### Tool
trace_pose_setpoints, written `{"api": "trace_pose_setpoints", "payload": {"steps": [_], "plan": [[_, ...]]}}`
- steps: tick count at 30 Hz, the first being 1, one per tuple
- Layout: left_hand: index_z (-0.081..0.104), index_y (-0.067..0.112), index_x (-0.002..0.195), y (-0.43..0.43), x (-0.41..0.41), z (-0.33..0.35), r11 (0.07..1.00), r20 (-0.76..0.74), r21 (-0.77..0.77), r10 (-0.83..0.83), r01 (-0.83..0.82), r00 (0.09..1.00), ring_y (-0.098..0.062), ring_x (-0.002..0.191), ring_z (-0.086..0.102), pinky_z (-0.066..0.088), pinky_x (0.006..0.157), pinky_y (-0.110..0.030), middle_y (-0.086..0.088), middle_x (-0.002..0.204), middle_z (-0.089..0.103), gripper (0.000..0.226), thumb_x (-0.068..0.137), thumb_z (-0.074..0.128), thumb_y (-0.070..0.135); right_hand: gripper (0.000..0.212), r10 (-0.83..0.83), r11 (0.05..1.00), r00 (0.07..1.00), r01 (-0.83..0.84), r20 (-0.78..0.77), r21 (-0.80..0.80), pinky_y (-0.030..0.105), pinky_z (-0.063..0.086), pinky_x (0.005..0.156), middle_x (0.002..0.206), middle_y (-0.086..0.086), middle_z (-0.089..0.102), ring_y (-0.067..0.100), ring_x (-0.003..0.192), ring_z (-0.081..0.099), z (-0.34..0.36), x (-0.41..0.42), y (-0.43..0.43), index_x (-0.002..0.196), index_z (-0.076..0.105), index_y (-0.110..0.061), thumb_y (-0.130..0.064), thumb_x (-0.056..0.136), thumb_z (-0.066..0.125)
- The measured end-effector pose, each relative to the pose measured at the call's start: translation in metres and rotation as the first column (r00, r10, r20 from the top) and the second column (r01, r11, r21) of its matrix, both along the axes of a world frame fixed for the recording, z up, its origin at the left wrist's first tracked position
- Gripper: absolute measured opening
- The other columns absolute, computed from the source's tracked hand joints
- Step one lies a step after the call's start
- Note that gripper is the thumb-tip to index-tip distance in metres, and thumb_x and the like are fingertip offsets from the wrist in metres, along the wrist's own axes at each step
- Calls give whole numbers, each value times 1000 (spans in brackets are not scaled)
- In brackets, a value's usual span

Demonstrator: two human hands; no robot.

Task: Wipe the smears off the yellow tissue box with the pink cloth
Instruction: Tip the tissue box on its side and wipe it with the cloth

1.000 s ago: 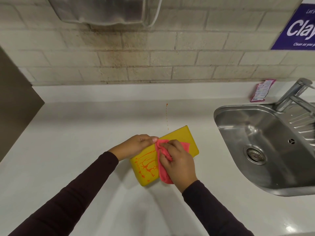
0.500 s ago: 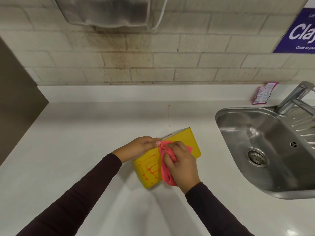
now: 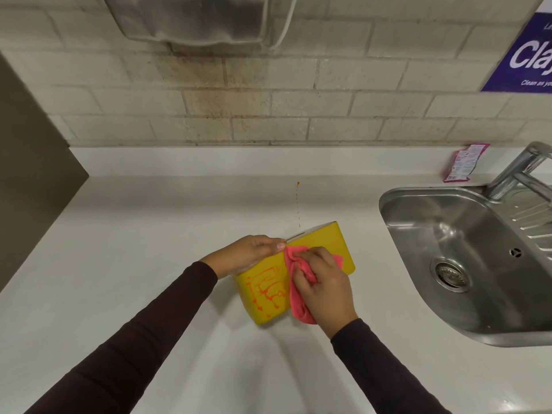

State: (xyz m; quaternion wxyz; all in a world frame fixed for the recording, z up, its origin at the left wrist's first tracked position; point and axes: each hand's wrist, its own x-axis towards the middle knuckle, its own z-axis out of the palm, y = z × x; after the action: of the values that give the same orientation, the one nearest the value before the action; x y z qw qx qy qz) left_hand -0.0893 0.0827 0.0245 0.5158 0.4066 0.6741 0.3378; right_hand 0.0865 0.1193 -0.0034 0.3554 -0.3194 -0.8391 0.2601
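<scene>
right hand (image 3: 324,289) fingers bunched on pink cloth (image 3: 295,297), pressing box face | yellow tissue box (image 3: 325,246) mid-counter (image 3: 134,264), tilted toward viewer, exposing smears (image 3: 265,291) at 9 o'clock of cloth | left hand (image 3: 254,253) fingers clamped on top edge, bracing | sink (image 3: 418,204) at 2 o'clock

— Left side?
— Bare tabletop (image 3: 143,264) up to a dark panel (image 3: 33,162) at the far left.
— Right?
— The sink (image 3: 466,330) and tap (image 3: 519,171) block it; a narrow strip of tabletop lies between sink and yellow tissue box (image 3: 325,246).
</scene>
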Motion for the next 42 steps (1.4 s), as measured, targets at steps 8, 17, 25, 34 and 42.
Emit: {"api": "trace_pose_setpoints", "payload": {"steps": [8, 17, 25, 34, 42], "plan": [[55, 14, 130, 0, -4, 0, 999, -23, -6, -32, 31, 999, -21, 126, 51, 32, 114, -42, -6, 137, 55, 43, 92, 52, 33, 26, 154, 981, 978, -168, 138, 95, 25, 52, 56, 100, 2, 66, 13, 82, 61, -2, 8, -10, 102, 70, -15, -23, 81, 57], [54, 17, 130, 0, 0, -3, 999, -94, 13, -41, 42, 995, -14, 131, 44, 28, 115, -33, -1, 142, 50, 42, 94, 49, 37, 23, 63, 998, 998, -63, -16, -11, 15, 44, 69, 99, -1, 61, 5, 85, 53, 0, -13, -14, 101, 67, -15, -24, 85, 53], [54, 16, 131, 0, -3, 1, 997, -70, -2, -81, 81, 994, -18, 129, 48, 31, 115, -41, -3, 140, 52, 44, 93, 50, 38, 29, 81, 982, 988, -102, 133, 161, 22, 50, 48, 97, 1, 67, 12, 77, 63, -2, 7, -9, 97, 71, -16, -27, 80, 50], [58, 18, 127, 1, -2, 2, 999, -82, 6, -37, 38, 996, -18, 126, 49, 33, 113, -38, -4, 137, 54, 40, 93, 49, 37, 28, 54, 990, 997, -61, 61, 127, 23, 49, 50, 95, 2, 65, 10, 74, 59, 3, -18, -15, 98, 69, -13, -26, 81, 50], [55, 20, 130, 1, -7, 1, 998, -84, -19, -54, 53, 995, -20, 127, 50, 34, 112, -42, -4, 137, 54, 45, 93, 48, 43, 24, 77, 983, 991, -94, 106, 159, 22, 50, 52, 95, 1, 68, 10, 78, 60, -5, 1, -11, 97, 71, -14, -21, 79, 57]]}}
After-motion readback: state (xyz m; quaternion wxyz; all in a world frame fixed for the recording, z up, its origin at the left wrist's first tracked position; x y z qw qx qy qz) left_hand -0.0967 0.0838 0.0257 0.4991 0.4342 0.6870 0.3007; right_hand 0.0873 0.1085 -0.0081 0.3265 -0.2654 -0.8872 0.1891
